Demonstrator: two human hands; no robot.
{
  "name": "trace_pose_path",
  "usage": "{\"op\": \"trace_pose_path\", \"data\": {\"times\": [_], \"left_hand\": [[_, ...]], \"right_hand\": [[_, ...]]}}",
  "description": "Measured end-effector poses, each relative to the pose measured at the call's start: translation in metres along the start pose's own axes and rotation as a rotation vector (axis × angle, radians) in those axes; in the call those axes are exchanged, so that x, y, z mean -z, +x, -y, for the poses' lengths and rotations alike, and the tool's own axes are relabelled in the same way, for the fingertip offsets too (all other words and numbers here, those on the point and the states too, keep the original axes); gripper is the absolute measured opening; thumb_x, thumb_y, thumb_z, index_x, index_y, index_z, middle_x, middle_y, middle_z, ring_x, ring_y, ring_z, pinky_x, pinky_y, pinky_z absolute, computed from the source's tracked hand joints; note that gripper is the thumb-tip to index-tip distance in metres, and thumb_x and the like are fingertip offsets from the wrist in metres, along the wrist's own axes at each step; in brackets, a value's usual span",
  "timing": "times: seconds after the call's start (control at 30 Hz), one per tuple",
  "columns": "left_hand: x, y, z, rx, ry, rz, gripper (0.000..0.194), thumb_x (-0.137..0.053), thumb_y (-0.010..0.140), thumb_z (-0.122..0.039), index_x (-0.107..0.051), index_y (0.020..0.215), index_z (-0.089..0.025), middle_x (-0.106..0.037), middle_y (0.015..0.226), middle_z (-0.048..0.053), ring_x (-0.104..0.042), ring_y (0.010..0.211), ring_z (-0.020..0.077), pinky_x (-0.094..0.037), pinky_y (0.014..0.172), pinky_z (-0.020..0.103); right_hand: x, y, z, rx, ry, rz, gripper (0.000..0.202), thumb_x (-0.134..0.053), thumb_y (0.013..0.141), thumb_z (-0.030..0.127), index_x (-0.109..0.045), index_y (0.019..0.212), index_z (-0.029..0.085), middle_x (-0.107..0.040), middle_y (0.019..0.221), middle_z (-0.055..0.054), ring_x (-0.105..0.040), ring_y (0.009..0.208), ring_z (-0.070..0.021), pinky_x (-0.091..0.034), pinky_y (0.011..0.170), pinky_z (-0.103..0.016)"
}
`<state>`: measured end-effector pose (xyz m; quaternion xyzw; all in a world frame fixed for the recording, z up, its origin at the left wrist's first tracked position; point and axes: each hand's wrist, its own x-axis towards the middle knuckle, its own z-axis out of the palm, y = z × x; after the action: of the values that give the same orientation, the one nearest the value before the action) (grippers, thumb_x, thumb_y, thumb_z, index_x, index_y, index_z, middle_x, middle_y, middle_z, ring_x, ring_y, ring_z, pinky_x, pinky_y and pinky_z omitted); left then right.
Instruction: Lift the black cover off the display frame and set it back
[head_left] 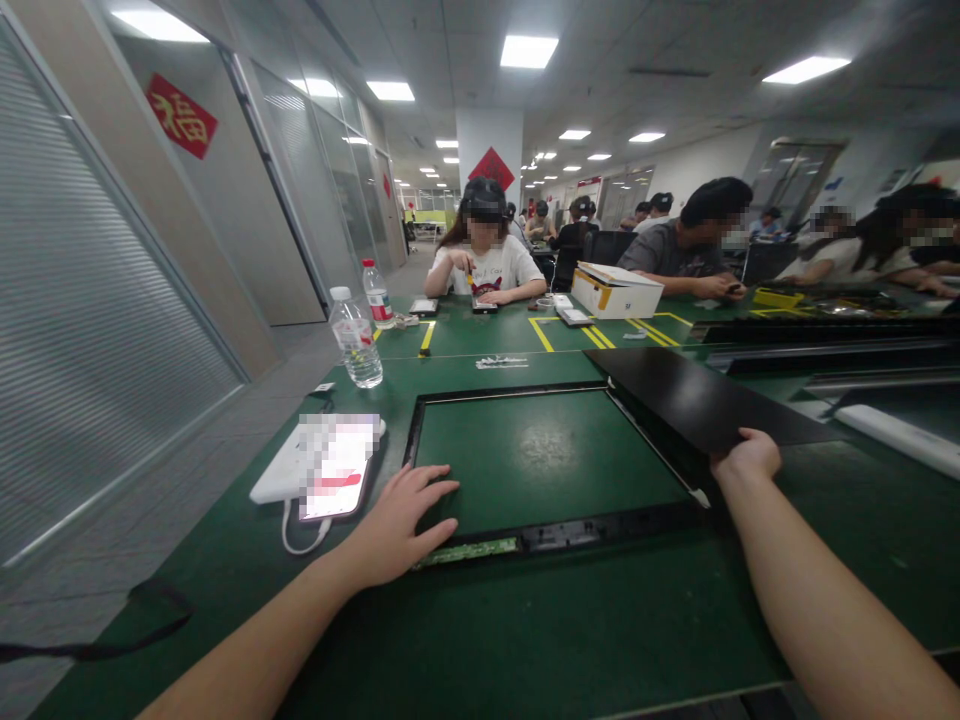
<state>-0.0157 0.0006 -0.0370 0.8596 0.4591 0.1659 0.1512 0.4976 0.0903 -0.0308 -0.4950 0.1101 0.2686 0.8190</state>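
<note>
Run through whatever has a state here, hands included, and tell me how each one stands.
Panel: held by its near edge
Right hand: gripping that edge
Left hand: open, fingers spread
Frame: lying flat, opening unfilled
Phone: screen lit, plugged in
Near bottle: upright, capped
Far bottle: upright, capped
Ceiling lights: on

The tabletop [585, 630] is dark green with yellow lines [541, 336] above centre. Mid-frame, the bezel [615, 530] is black with a green strip [480, 550] at lower left; the panel [690, 395] right of centre is plain black. A red sign [201, 138], upper left, bears gold lettering; the distant bottle label [381, 308] seems reddish.
</note>
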Motion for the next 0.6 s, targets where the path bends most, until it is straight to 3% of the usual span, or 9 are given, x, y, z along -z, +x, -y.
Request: {"op": "trace_pose_path", "data": {"times": [0.4, 0.6], "left_hand": [[0.0012, -0.0004, -0.0003, 0.012, -0.046, -0.015, 0.05, -0.057, 0.097, -0.049, -0.063, 0.142, -0.029, -0.056, 0.154, 0.012, -0.047, 0.144, 0.0356, -0.022, 0.123, 0.066], [-0.0011, 0.0, 0.0012, 0.0, -0.006, -0.009, 0.05, -0.056, 0.098, -0.048, -0.063, 0.142, -0.027, -0.056, 0.154, 0.012, -0.047, 0.144, 0.0347, -0.022, 0.123, 0.065]], "right_hand": [[0.0001, -0.0032, 0.0009, -0.025, -0.016, -0.008, 0.017, -0.053, 0.064, 0.005, -0.048, 0.072, 0.02, -0.057, 0.071, 0.004, -0.056, 0.055, -0.0109, -0.05, 0.049, -0.023], [-0.001, -0.0007, -0.0007, -0.006, -0.019, 0.0, 0.022, -0.051, 0.06, 0.004, -0.048, 0.074, 0.021, -0.056, 0.07, 0.004, -0.055, 0.057, -0.0119, -0.051, 0.052, -0.024]]}}
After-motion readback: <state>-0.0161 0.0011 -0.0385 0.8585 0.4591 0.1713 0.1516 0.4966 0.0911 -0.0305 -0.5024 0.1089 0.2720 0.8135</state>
